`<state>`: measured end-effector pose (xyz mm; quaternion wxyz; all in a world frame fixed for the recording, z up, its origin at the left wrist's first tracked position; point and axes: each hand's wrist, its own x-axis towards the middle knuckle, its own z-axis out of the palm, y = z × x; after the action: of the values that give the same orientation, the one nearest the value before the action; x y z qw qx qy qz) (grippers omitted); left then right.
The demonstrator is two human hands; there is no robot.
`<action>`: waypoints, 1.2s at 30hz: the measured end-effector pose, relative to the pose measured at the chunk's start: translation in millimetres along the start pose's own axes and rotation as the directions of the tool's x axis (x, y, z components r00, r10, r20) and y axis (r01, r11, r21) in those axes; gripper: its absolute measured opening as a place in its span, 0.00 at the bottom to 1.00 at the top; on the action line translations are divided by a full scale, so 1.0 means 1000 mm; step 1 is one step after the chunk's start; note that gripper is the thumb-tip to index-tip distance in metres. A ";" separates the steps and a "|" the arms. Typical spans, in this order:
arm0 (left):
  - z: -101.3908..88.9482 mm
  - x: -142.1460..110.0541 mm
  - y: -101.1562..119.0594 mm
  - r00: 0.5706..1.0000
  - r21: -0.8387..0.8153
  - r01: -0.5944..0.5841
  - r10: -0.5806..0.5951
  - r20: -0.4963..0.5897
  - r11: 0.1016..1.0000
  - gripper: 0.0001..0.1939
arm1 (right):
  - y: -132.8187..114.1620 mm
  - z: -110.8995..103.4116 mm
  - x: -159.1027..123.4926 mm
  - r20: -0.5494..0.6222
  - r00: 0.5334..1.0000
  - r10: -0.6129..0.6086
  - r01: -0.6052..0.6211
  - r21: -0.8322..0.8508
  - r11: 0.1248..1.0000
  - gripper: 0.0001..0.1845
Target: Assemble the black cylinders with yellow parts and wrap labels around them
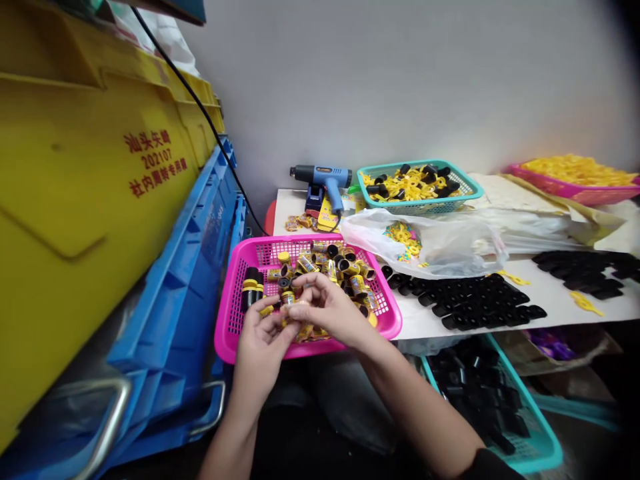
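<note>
My left hand (264, 337) and my right hand (327, 312) meet over the front part of a pink basket (226, 320). Their fingertips are pinched together around something small, which the fingers mostly cover. In the basket lie many small yellow printed cylinders (358, 285), some with dark open ends. Black tubes with yellow bands (251, 293) stand at its left side, close to my left hand. A yellow cap (283, 257) sits near the back of the pile. Wrappers show beneath my right hand.
Behind the basket lies a blue heat gun (333, 180). A teal basket (425, 203) holds yellow and black pieces. Rows of black parts (467, 300) cover the table at right, near a plastic bag (450, 243). Yellow and blue crates (170, 287) wall the left. Below stands another teal basket (543, 427).
</note>
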<state>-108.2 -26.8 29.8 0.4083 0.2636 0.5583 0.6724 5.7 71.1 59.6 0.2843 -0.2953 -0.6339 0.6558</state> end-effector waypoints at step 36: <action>-0.020 -0.004 0.000 0.986 -0.011 -0.024 0.022 -0.163 1.000 0.18 | -0.002 -0.034 0.004 0.188 0.982 0.000 -0.031 0.164 0.986 0.16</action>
<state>-122.7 -40.8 25.2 0.3552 0.2115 0.5822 0.7001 28.5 97.3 61.2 0.2420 -0.2126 -0.5987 0.7333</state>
